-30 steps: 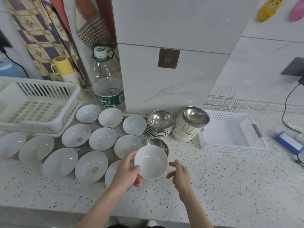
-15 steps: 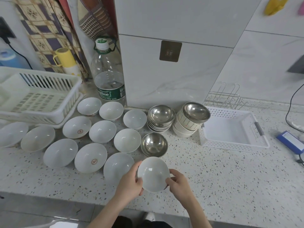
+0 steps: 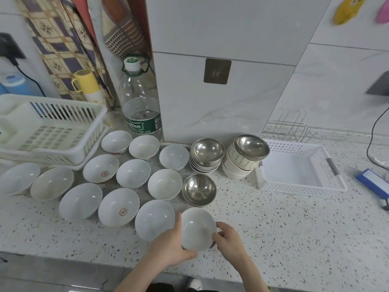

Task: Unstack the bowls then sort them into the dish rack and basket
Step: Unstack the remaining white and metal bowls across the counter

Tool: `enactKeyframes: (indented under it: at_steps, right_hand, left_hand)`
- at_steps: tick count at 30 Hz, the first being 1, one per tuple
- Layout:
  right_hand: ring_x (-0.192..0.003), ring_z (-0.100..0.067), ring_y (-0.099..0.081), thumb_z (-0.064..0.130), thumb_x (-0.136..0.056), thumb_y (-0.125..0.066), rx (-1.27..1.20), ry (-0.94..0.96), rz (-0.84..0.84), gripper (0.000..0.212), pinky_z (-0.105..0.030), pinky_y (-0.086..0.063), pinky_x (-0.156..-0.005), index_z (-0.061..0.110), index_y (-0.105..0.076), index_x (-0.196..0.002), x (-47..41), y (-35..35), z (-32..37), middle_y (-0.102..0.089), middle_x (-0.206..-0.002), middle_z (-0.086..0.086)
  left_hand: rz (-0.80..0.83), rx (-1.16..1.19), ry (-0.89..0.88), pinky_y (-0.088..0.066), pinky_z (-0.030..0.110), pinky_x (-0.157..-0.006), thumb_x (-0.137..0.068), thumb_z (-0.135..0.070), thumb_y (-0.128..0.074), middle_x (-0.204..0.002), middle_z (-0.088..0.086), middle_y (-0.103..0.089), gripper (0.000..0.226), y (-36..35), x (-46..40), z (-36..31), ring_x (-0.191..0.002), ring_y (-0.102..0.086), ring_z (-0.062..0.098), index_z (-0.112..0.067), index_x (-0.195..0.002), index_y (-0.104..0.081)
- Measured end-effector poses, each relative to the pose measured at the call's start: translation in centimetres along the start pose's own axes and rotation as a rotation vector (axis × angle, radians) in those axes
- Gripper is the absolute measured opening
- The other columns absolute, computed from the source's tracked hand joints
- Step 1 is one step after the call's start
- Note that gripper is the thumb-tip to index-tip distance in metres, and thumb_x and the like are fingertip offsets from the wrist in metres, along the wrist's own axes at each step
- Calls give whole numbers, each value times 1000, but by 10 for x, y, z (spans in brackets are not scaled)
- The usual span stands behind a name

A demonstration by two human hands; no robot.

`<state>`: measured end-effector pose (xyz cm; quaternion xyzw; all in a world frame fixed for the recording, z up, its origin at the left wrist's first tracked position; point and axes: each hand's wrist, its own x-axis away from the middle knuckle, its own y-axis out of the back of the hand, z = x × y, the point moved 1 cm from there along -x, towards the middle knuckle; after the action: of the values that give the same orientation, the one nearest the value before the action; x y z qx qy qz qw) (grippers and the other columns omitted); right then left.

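Two hands clasp one small white bowl (image 3: pixel 197 228) near the counter's front edge: the left hand (image 3: pixel 170 247) curls round its left rim and underside, forefinger raised along the rim, while the right hand (image 3: pixel 228 241) pinches its right rim with bent fingers. This held bowl is the landmark. Touching its left side sits another white bowl (image 3: pixel 154 219), the nearest of about a dozen spread out singly to the left and behind. Just behind it stands a lone steel bowl (image 3: pixel 199 189). Farther back are a stack of steel bowls (image 3: pixel 207 154) and a leaning stack of white cups topped by a steel bowl (image 3: pixel 245 158). Behind and to the right lies the white basket (image 3: pixel 299 187); far left and behind, the white dish rack (image 3: pixel 50 131).
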<state>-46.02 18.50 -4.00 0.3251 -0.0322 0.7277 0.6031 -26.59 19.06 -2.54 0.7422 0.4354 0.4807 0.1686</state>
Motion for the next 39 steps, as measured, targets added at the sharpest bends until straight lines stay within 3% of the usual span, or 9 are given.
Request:
enactKeyframes:
  at_steps: [8,12,19,25,30,33,35,39]
  right_hand:
    - [-43,-1,-51,11,-84,-52,39,-6,-16,31,-17,-38,-44,27,-64,-107,-1,-1,4,-72,-66,-6]
    - [-45,-6,-50,9,-82,-51,28,-10,-3,33,-21,-39,-48,26,-64,-107,-2,-1,5,-73,-66,-6]
    - [-50,-11,-51,14,-81,-52,9,-37,46,35,-28,-40,-52,27,-62,-111,-9,2,2,-74,-68,-5]
    - [-45,2,-52,26,-89,-54,23,-51,104,26,-18,-41,-49,28,-61,-114,-12,10,3,-74,-68,-2]
    - [-68,-7,-66,38,-94,-54,8,-48,-30,20,-24,-48,-64,29,-62,-109,-16,28,11,-74,-66,2]
    - [-58,-13,-54,35,-94,-54,-26,-44,-105,13,-24,-46,-58,31,-62,-104,-24,38,21,-74,-65,3]
    - [-56,-12,-50,33,-95,-53,-28,-34,-145,11,-24,-45,-58,32,-61,-102,-29,43,30,-73,-64,5]
    - [-51,-10,-47,30,-95,-53,-36,-11,-207,13,-23,-43,-52,28,-63,-104,-40,50,49,-73,-64,3]
  left_hand:
    - [13,-35,43,-52,28,-73,-71,-58,-73,-122,-2,-62,129,-1,-7,2,-94,-64,14,-26,-152,23]
    - [14,-27,64,-54,30,-78,-71,-57,-73,-117,-3,-62,129,0,-9,3,-96,-64,15,-26,-152,23]
    - [35,-9,95,-51,25,-66,-70,-57,-72,-99,-7,-59,130,3,-10,1,-77,-62,10,-30,-150,27]
    - [50,75,133,-59,30,-68,-64,-51,-76,-105,-5,-65,135,6,-6,-4,-74,-68,12,-36,-148,29]
    - [-21,188,128,-60,28,-69,-68,-62,-66,-110,-9,-63,118,21,-6,-9,-65,-71,6,-34,-155,10]
    - [-110,262,91,-57,28,-73,-79,-64,-55,-80,-10,-71,96,39,-13,-13,-67,-69,3,-34,-155,-5]
    - [-185,247,70,-55,30,-75,-84,-63,-50,-72,-5,-71,82,54,-23,-19,-76,-68,6,-33,-153,-16]
    - [-312,239,15,-53,41,-89,-91,-61,-44,-98,0,-73,68,86,-57,-39,-97,-67,20,-30,-149,-26]
